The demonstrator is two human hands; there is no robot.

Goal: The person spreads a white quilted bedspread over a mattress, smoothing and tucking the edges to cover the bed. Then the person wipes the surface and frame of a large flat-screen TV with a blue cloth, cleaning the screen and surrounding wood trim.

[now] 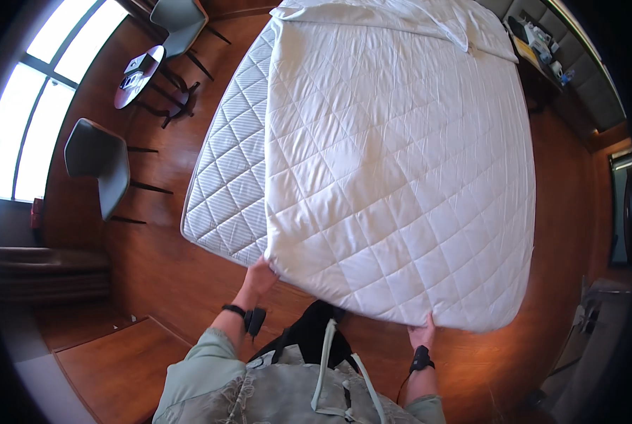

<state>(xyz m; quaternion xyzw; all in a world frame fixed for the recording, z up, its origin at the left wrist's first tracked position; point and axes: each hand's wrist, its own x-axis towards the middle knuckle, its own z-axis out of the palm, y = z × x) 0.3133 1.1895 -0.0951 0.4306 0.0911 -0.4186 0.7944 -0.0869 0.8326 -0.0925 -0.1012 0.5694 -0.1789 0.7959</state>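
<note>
Squaring a white sheet over a mattress

Wooden floor [164, 258] spreads around the bed, where the mattress [225, 166] lies flat, a striped, quilted strip of it bare along the left side. Over the rest lies the white sheet [393, 155], fairly smooth across the middle, its far end folded over in a loose, rumpled band. Off to the left stand two chairs [98, 166] [181, 30] with a small round table [136, 86] between them.

At the near edge, the left hand [261, 278] is closed around the sheet's near left corner, well in from the mattress's own corner. The right hand [422, 333] seems to pinch the near edge toward the right, thumb on top (the fingers underneath are hidden, so whether they have caught the mattress too, I cannot tell). Each wrist wears a dark band [234, 309] [420, 359].

The step in hand looks like lining up the sheet; the next move probably calls for an even pull leftward, both hands keeping the edge taut, to cover that bare strip
</note>
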